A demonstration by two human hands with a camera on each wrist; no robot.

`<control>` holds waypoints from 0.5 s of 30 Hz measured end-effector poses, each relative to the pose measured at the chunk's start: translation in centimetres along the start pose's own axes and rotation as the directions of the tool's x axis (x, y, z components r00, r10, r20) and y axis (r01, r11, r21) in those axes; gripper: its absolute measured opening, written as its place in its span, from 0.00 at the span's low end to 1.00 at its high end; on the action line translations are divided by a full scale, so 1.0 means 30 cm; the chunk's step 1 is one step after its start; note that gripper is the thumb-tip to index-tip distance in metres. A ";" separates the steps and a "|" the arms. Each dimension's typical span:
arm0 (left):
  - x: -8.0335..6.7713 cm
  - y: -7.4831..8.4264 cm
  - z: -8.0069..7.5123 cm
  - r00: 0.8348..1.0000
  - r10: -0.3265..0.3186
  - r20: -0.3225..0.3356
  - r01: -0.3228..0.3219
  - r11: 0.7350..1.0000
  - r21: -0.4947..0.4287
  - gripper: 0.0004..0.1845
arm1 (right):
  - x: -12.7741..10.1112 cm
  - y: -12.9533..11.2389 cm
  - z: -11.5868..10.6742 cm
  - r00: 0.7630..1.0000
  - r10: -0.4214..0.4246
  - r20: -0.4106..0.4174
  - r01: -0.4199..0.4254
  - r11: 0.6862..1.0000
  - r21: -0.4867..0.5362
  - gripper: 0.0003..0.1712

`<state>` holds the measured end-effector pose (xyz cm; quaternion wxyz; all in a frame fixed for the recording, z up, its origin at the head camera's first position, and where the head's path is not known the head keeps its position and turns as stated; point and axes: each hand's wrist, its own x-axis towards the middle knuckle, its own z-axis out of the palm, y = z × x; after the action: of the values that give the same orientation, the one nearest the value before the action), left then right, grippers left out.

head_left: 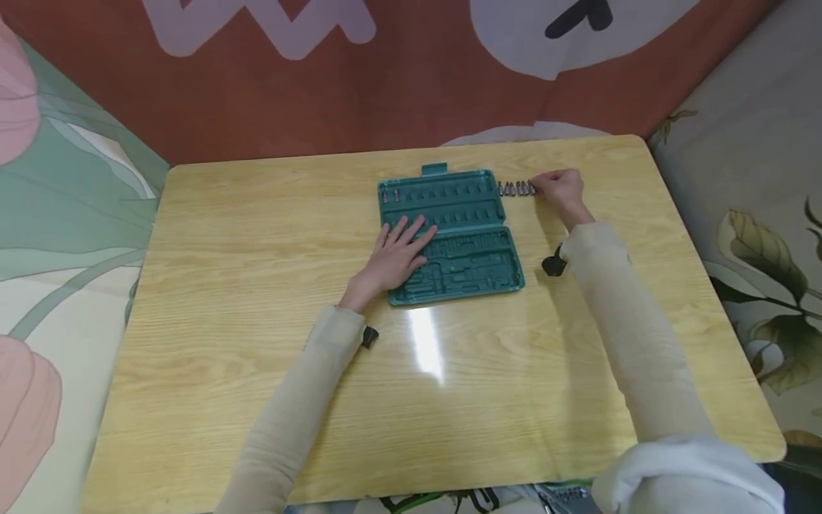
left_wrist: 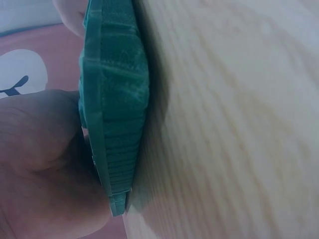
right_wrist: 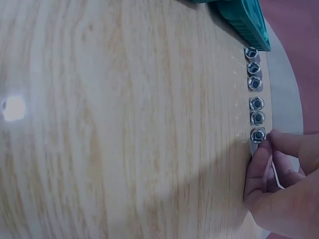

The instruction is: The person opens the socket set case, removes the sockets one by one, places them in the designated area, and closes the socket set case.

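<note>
Here, near the middle of the head view, an open green tool case [head_left: 459,235] lies flat on a pale wooden table [head_left: 257,285]. The left hand [head_left: 398,253] rests on the case's left part with its fingers straight and spread, pressing down on the moulded plastic; in the left wrist view the case's edge [left_wrist: 117,109] stands close against the palm [left_wrist: 45,164]. Just right of the case's upper right corner, a short row of small metal sockets [head_left: 516,188] stands on the table. The right hand [head_left: 564,191] is at the right end of that row, its thumb and forefinger narrowed round the last socket [right_wrist: 257,134], as the right wrist view shows; the other five sockets line up toward the case's corner at the top of that frame. A small black piece [head_left: 554,265] lies on the table beside the right sleeve, lower right of the case, and another black piece [head_left: 369,337] sits by the left sleeve, below the case. Patterned cloth [head_left: 77,178] surrounds the table.
</note>
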<state>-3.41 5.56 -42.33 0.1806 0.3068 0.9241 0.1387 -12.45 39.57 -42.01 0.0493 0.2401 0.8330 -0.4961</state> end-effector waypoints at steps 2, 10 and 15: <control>0.010 0.011 0.004 1.000 0.001 0.006 -0.001 1.000 0.001 0.32 | 0.003 0.002 -0.010 1.000 0.002 -0.027 -0.002 1.000 -0.012 0.15; 0.034 0.045 0.009 1.000 0.009 0.007 -0.009 1.000 -0.004 0.32 | -0.020 -0.060 0.028 0.988 -0.141 -0.068 0.141 0.990 -0.014 0.10; 0.042 0.052 0.014 1.000 0.009 0.003 -0.009 1.000 0.030 0.32 | -0.118 -0.219 0.196 0.941 -0.181 0.287 0.190 0.982 -0.005 0.18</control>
<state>-3.37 7.60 -42.45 0.1768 0.3140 0.9244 0.1251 -13.21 30.75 -38.55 0.1259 0.0855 0.8441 -0.5141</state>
